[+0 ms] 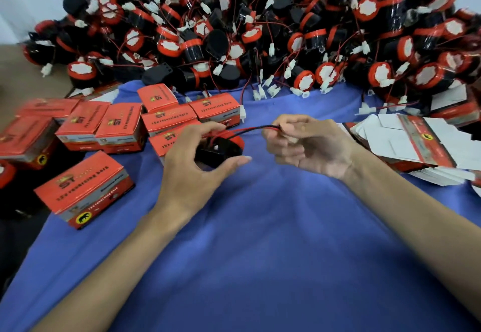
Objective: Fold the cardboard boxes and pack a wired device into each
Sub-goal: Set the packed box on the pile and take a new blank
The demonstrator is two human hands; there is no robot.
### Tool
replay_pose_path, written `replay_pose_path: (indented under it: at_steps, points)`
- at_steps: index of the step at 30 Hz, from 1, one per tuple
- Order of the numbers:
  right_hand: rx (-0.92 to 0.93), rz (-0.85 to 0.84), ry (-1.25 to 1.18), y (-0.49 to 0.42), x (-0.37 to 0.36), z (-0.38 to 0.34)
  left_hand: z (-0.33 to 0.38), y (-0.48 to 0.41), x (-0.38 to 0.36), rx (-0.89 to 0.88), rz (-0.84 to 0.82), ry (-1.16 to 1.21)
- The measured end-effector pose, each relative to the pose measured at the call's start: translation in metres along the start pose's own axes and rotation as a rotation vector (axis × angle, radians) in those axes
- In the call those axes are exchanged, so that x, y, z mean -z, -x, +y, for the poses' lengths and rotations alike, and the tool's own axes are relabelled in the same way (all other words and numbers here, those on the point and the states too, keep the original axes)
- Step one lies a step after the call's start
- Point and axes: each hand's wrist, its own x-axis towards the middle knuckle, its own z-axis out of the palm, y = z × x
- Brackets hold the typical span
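My left hand grips a round black and red wired device just above the blue cloth. Its red and black wire runs right to my right hand, which pinches the wire's end; the white plug is mostly hidden inside the fingers. Folded orange boxes stand in a group left of my left hand, and one more orange box sits nearer at the left. Flat unfolded box blanks lie stacked to the right of my right hand.
A large heap of black and red devices with white plugs fills the back of the table from left to right. Loose plugs and wires trail onto the cloth's far edge. A dark gap lies beyond the cloth at the left.
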Motion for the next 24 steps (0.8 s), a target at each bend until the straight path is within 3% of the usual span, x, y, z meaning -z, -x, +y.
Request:
replay_pose_path:
  at_steps: [5, 11, 14, 17, 24]
  points:
    - [0.081, 0.303, 0.092, -0.015, 0.001, 0.021, 0.007, 0.002, -0.003, 0.052, 0.145, 0.262]
    - [0.104, 0.455, 0.062, -0.025, -0.005, 0.045, 0.01, 0.007, -0.01, 0.039, -0.036, 0.327]
    - [0.161, 0.576, 0.071, -0.028, -0.005, 0.048, 0.01, 0.004, -0.009, 0.032, -0.043, 0.224]
    - [0.189, 0.707, 0.101, -0.029, -0.006, 0.05, 0.012, 0.003, -0.008, 0.083, -0.035, 0.29]
    - [0.235, 0.667, 0.176, -0.028, -0.007, 0.051, 0.009, 0.004, -0.01, 0.116, -0.089, 0.364]
